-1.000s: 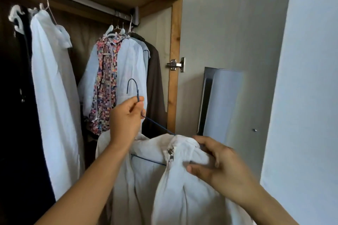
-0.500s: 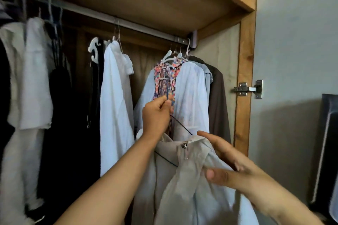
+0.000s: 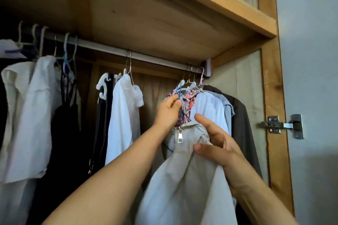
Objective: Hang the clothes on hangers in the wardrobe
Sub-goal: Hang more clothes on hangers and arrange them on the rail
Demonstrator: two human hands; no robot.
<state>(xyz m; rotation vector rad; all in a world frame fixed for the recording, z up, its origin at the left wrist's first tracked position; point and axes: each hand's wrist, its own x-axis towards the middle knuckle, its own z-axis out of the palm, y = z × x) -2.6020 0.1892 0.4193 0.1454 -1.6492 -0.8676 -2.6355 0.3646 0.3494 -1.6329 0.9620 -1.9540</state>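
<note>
The blue hanger (image 3: 180, 91) is pinched by the left hand (image 3: 169, 110) below the rail (image 3: 142, 56); the pale zip jacket (image 3: 184, 175) is clamped by the right hand (image 3: 217, 144). No writing can be read.

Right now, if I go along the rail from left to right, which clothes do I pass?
White shirt → black strappy top → black belts → white short-sleeved shirt → flowery top → pale blue shirt → brown coat. The left hand holds a blue hanger by the flowery one.
</note>
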